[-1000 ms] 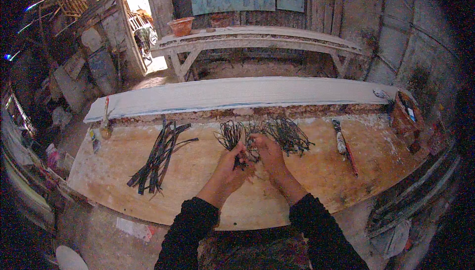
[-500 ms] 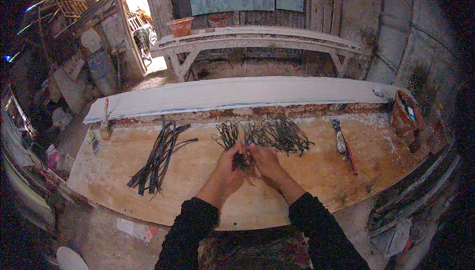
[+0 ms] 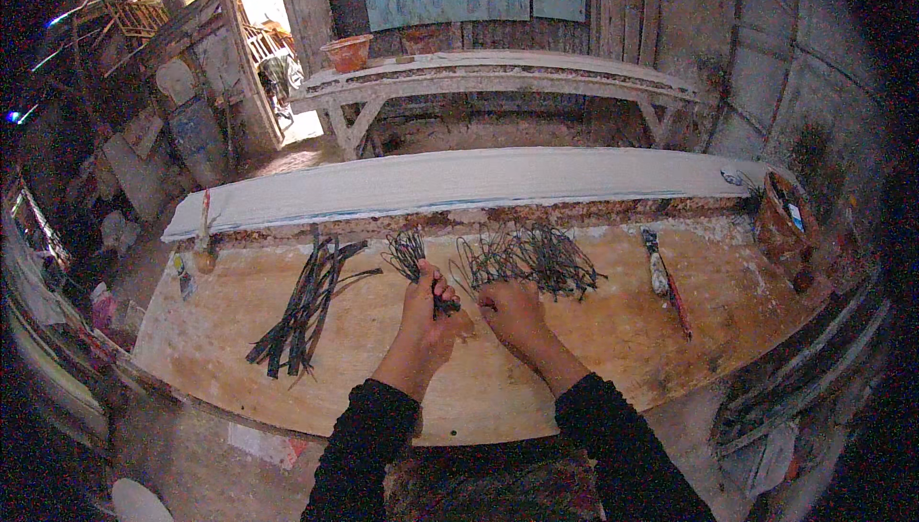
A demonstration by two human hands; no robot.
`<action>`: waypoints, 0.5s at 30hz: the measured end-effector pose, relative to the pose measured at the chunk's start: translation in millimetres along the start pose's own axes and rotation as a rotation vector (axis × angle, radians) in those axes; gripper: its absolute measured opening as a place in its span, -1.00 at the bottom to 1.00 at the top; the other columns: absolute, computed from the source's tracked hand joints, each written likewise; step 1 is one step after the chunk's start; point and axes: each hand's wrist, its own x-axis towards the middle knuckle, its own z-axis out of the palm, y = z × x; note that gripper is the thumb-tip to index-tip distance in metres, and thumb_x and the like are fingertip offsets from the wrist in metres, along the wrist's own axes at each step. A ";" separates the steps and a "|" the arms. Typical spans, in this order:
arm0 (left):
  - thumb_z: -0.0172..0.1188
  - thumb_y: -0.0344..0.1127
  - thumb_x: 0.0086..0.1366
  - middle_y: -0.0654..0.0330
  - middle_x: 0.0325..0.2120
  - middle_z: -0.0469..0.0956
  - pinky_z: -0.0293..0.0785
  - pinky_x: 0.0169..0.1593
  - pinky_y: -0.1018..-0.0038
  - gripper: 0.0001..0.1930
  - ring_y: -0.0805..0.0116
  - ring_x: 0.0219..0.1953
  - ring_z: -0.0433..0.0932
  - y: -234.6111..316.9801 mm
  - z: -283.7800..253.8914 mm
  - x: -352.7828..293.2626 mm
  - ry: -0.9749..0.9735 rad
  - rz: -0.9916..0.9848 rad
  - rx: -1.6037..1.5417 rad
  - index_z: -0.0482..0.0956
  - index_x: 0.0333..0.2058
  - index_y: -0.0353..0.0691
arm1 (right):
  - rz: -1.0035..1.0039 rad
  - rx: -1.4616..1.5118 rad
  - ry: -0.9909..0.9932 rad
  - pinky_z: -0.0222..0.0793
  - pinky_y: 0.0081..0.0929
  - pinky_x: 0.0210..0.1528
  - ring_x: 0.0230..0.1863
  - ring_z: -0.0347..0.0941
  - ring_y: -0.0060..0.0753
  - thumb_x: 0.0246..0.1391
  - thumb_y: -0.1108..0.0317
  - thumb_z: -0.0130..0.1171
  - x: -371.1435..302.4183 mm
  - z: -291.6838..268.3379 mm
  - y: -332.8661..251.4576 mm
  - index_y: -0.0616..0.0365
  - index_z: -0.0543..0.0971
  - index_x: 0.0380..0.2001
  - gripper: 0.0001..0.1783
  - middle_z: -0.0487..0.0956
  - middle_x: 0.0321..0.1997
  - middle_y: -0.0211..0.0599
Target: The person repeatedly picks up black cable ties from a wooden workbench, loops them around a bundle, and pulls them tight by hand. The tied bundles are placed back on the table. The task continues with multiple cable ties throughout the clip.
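My left hand (image 3: 428,323) is closed around a bundle of thin black looped cords (image 3: 407,250). Loops fan out above the fist, and dark ends stick out below the fingers. Just to its right, my right hand (image 3: 514,311) has its fingers curled, and a thin black cord loop (image 3: 460,264) runs down to them. Its grip is partly hidden by the fingers. Behind that hand lies a tangled pile of black cord loops (image 3: 558,261) on the wooden board (image 3: 383,388). Flat black strips (image 3: 304,307) lie in a loose heap at the left.
On the board's right lies a red-handled tool (image 3: 677,304) beside a pale-wrapped one (image 3: 658,268). A brown pot (image 3: 787,216) stands at the right end. A brush (image 3: 204,235) is at the left, and a long whitish plank (image 3: 459,177) spans the board's far edge.
My hands have moved apart. The left has shifted left with the cord bundle, now showing its loops above the fist. The right has turned knuckles-up beside the pile.
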 end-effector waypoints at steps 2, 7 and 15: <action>0.13 0.13 0.19 0.39 -0.71 0.17 0.26 -0.50 0.52 -0.59 0.52 -0.64 0.23 0.1 -3.8 1.7 0.011 -0.023 0.003 0.29 -0.48 -0.09 | 0.029 0.034 0.017 0.15 -0.13 0.00 -0.17 0.43 -0.15 -0.10 0.33 0.13 -0.7 -1.1 -1.4 0.01 0.57 -0.40 -0.86 0.57 -0.34 -0.27; 0.13 0.14 0.17 0.41 -0.72 0.15 0.22 -0.51 0.57 -0.58 0.56 -0.65 0.21 -2.0 -15.0 8.2 0.037 0.019 0.075 0.32 -0.48 -0.11 | -0.054 0.159 0.326 0.20 -0.15 -0.04 -0.20 0.46 -0.17 -0.08 0.38 0.17 -4.2 -12.1 -9.4 0.08 0.58 -0.37 -0.86 0.58 -0.34 -0.27; 0.14 0.16 0.14 0.41 -0.67 0.21 0.27 -0.52 0.54 -0.51 0.53 -0.64 0.24 -12.3 -5.6 -3.3 -0.042 0.016 0.033 0.38 -0.25 -0.18 | -0.308 0.366 0.394 0.24 -0.23 -0.07 -0.18 0.44 -0.17 -0.05 0.40 0.18 -8.9 -14.7 -18.5 0.13 0.59 -0.31 -0.82 0.57 -0.32 -0.24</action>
